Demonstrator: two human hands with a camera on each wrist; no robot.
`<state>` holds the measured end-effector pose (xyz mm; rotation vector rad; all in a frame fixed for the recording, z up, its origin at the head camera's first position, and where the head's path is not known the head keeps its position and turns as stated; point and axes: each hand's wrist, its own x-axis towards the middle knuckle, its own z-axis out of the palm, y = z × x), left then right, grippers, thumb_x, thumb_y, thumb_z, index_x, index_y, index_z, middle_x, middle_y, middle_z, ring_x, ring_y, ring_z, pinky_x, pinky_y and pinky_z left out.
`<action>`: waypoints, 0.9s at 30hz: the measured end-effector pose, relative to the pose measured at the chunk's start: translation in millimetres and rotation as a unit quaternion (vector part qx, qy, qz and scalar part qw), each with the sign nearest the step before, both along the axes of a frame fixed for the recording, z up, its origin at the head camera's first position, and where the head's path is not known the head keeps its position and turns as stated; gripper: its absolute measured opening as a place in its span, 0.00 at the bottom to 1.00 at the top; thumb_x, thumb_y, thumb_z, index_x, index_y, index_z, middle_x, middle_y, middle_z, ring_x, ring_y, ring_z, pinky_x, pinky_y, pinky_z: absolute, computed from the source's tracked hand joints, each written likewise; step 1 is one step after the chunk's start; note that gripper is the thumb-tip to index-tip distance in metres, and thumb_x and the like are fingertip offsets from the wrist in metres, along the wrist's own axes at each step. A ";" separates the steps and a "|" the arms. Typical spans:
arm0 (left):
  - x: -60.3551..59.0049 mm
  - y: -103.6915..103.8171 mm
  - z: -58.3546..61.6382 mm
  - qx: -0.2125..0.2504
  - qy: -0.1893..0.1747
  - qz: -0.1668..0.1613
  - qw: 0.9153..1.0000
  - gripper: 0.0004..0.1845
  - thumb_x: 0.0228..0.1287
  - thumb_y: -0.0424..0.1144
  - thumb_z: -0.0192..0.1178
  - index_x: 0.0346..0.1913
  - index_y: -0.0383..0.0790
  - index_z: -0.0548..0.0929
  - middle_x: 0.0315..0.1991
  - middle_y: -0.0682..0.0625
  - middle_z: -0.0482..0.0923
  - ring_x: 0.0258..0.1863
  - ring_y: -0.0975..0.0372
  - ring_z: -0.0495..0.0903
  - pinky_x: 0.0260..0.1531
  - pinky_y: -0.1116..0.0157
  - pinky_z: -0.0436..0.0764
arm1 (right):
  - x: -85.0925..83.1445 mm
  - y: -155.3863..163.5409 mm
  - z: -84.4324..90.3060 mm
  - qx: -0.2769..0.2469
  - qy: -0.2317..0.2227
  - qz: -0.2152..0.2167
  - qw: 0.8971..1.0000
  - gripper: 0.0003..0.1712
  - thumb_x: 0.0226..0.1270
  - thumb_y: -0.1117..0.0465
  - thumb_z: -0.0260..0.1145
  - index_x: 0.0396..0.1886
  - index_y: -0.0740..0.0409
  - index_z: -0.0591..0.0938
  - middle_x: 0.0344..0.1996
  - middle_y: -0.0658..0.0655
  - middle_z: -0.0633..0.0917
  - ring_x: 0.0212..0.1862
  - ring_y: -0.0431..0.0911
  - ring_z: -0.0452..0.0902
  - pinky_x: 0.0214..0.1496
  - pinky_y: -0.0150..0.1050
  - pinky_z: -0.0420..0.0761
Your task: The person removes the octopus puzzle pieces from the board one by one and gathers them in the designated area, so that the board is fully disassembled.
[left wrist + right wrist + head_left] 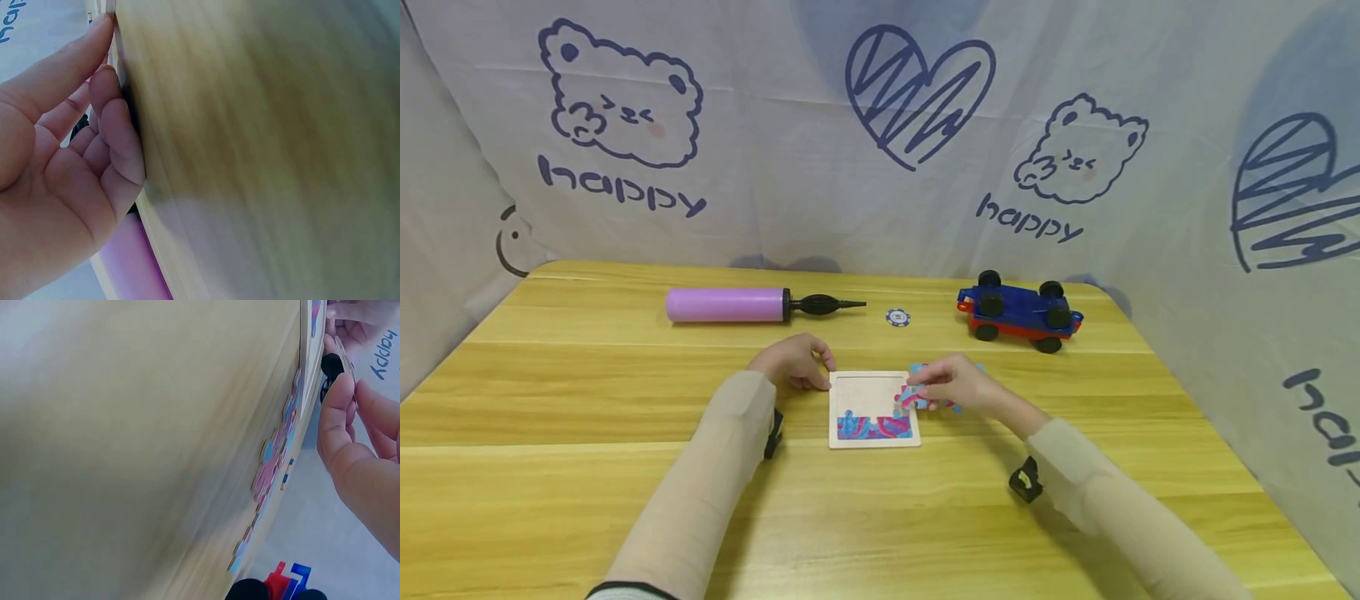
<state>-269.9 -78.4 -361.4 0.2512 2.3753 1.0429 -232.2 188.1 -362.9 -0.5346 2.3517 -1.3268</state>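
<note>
A pale wooden puzzle tray (870, 396) lies on the table, with joined purple, blue and pink pieces (874, 427) along its near side. At the tray's far left corner, my left hand (793, 362) holds the edge between thumb and forefinger. The left wrist view shows its thumb (69, 69) reaching to the tray and the other fingers curled by the tabletop. My right hand (958, 385) pinches a thin puzzle piece (906, 398) over the tray's right side. In the right wrist view this piece (344, 356) is seen almost edge-on, its print hidden.
Loose puzzle pieces (272, 465) lie right of the tray, partly under my right hand in the head view. Farther back are a purple hand pump (726, 306), a blue and white poker chip (897, 317) and blue and red toy vehicles (1021, 312) with black wheels. A printed curtain (775, 167) hangs behind.
</note>
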 end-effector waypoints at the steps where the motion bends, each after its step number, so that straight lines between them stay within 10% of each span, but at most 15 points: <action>1: 0.0 0.0 0.0 0.000 0.000 0.000 1.000 0.10 0.49 0.27 0.65 0.36 0.34 0.77 0.23 0.49 0.70 0.19 0.64 0.69 0.21 0.70 0.71 | -0.1 1.9 -0.5 -0.006 -0.005 -0.001 1.000 0.13 0.61 0.73 0.57 0.45 0.73 0.77 0.31 0.61 0.82 0.23 0.41 0.75 0.23 0.33 0.73; 27: 0.2 0.6 -0.4 -0.002 0.003 -0.008 1.000 0.10 0.50 0.28 0.64 0.36 0.34 0.76 0.20 0.50 0.69 0.19 0.64 0.68 0.20 0.70 0.70 | 3.6 61.7 -0.7 -0.040 -0.019 -0.028 0.999 0.14 0.62 0.73 0.55 0.46 0.79 0.74 0.36 0.60 0.80 0.25 0.40 0.75 0.31 0.35 0.77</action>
